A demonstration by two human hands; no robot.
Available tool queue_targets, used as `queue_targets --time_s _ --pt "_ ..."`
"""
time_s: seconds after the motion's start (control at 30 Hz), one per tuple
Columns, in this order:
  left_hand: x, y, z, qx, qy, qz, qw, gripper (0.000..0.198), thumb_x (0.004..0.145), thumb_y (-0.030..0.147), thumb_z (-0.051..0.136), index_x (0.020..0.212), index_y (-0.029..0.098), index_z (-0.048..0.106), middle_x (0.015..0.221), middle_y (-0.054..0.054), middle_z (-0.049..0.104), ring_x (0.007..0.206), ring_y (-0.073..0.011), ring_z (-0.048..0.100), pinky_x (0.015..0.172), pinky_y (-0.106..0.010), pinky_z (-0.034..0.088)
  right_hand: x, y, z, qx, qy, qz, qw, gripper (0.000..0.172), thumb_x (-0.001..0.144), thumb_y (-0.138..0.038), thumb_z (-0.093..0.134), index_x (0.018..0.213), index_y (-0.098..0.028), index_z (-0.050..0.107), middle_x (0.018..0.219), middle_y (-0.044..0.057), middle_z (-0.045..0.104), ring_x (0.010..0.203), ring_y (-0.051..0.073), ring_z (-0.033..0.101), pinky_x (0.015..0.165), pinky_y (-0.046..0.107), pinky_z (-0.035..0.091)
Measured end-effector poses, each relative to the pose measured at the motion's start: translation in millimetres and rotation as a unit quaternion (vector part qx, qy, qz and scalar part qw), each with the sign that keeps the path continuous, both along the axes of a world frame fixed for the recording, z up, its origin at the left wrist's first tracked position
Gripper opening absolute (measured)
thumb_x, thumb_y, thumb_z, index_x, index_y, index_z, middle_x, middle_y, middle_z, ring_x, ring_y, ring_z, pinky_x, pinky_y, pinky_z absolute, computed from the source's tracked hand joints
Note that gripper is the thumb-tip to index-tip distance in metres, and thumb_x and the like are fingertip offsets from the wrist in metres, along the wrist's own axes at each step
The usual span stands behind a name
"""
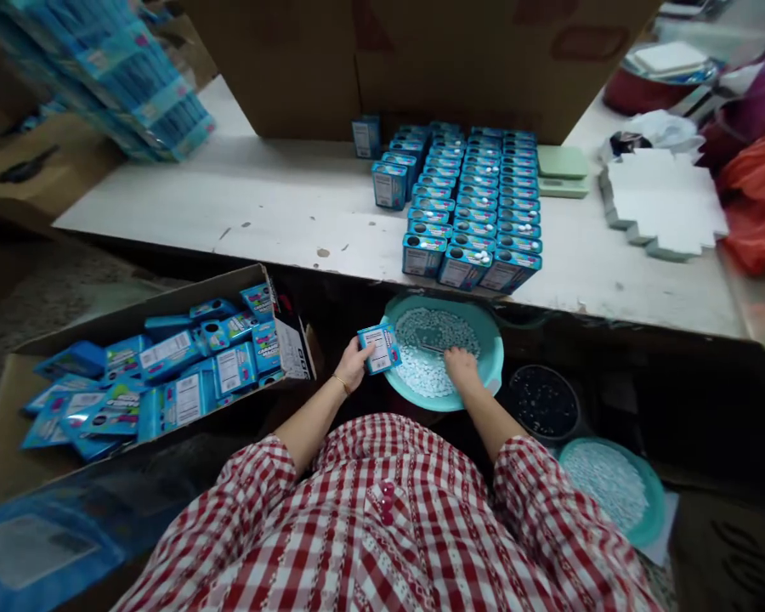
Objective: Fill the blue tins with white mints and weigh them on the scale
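Observation:
My left hand (352, 365) grips a small blue candy box (380, 348) with a white label, held at the left rim of a turquoise basin (498, 357). Small white candies (421, 378) fill the basin. Inside it, my right hand (461, 367) is closed, fingers down at the candies, on a small greyish scoop (431, 347) that is partly hidden and hard to make out. To the left, a cardboard carton (133, 297) holds many similar blue boxes (235, 370), lying in a jumble.
Rows of upright blue boxes (478, 204) stand on the white table (280, 195), some with white candies on top. Behind them is a large cardboard box (446, 68). A green scale (562, 170) and white card stack (663, 200) are right. Below sit a dark tub (543, 401) and second basin (654, 510).

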State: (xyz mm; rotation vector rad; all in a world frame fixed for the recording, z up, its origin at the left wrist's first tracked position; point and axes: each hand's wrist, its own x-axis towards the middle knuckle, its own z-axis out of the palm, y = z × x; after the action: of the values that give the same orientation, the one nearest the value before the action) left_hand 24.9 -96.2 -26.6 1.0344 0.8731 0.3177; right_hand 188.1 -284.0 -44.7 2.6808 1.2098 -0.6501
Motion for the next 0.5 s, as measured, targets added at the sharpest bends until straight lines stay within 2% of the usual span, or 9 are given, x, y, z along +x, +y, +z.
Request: queue_targets --time_s 0.1,0.23,0.37,0.5 --pt "9.2 -4.6 1.4 -0.09 0.016 -0.038 0.995 0.041 0.064 0.032 0.073 0.095 0.016 0.052 0.092 -0.009 0.067 0.084 -0.0226 0.066 0.078 -0.045 0.054 7.9 0.4 -2.8 -0.019 0.028 0.029 0.999 0.03 0.089 -0.015 0.035 0.102 -0.012 0.061 0.104 0.017 0.061 0.096 0.022 0.057 0.08 0.031 0.041" --pt "19.7 -20.1 17.0 -0.088 0.014 -0.024 0.996 0.037 0.063 0.026 0.074 0.093 0.015 0.055 0.091 -0.008 0.067 0.08 -0.0207 0.066 0.077 -0.043 0.054 21.7 -15.4 -1.8 -0.025 0.028 0.035 0.999 0.028 0.088 -0.026 0.043 0.106 -0.013 0.06 0.109 0.015 0.059 0.099 0.024 0.055 0.08 0.031 0.041" --pt "25.0 -30.5 32.2 -0.089 -0.023 -0.021 0.996 0.043 0.061 0.027 0.075 0.097 0.016 0.055 0.095 -0.006 0.067 0.084 -0.0214 0.065 0.079 -0.043 0.054 25.9 -31.5 -4.8 -0.036 0.023 0.021 0.999 0.029 0.09 -0.021 0.038 0.108 -0.014 0.059 0.107 0.013 0.059 0.098 0.022 0.056 0.079 0.031 0.042" --pt "22.4 -21.8 29.1 -0.107 -0.029 -0.007 0.994 0.044 0.059 0.025 0.077 0.097 0.015 0.057 0.095 -0.007 0.068 0.092 -0.0243 0.064 0.086 -0.045 0.051 17.2 -28.7 -9.9 -0.035 0.028 0.018 0.999 0.027 0.088 -0.016 0.037 0.097 -0.016 0.063 0.1 0.01 0.062 0.093 0.019 0.059 0.075 0.027 0.043"
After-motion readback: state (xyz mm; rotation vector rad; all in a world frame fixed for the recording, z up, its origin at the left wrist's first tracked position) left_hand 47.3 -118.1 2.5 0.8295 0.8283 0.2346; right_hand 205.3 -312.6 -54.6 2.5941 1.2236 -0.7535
